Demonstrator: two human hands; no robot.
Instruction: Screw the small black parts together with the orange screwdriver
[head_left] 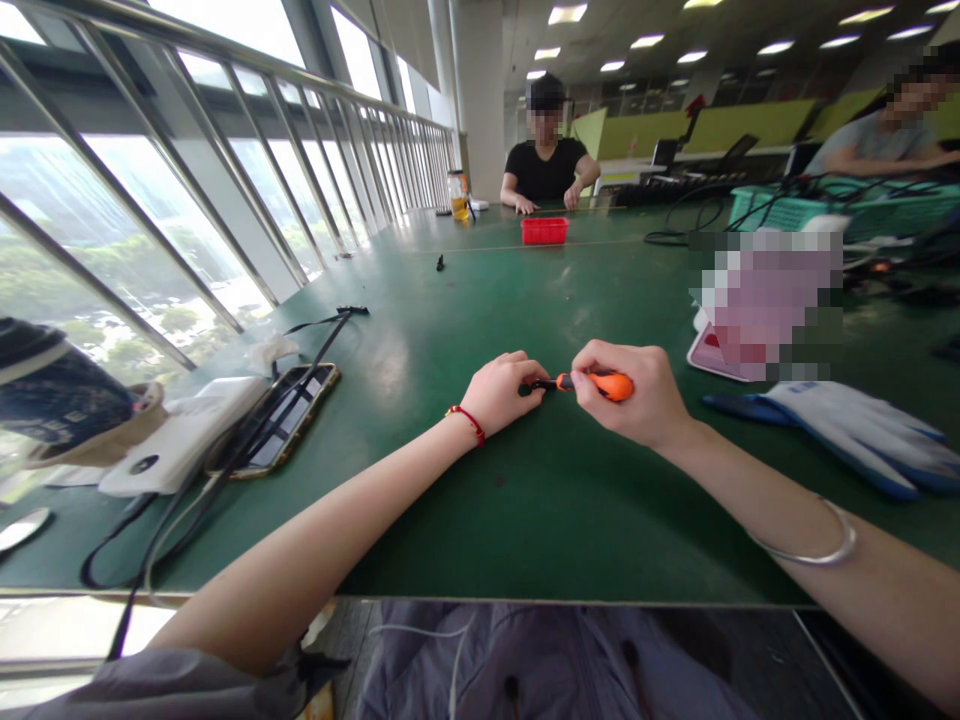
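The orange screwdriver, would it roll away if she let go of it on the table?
Probably a little: the orange screwdriver has a rounded handle, and the green table looks smooth and flat. It looks small and stiff, likely light. For now the right hand grips it and the left hand pinches its tip.

Lighting: bright daylight enters through the window wall [187, 190], left of the green table [465, 300]; the panes are overexposed, the view outside washed pale. Ceiling panels [566, 14] above the table's far end add cool light. Glare: soft sheen on the tabletop nearest the windows. Shadows: faint, short, under the left hand [501, 392] and right hand [637, 392]. Distortion: strong wide-angle bend; window rails curve toward the edges, forearms stretch at the bottom. Focus: sharp mid-table; far end softer. 3 areas pixelated.
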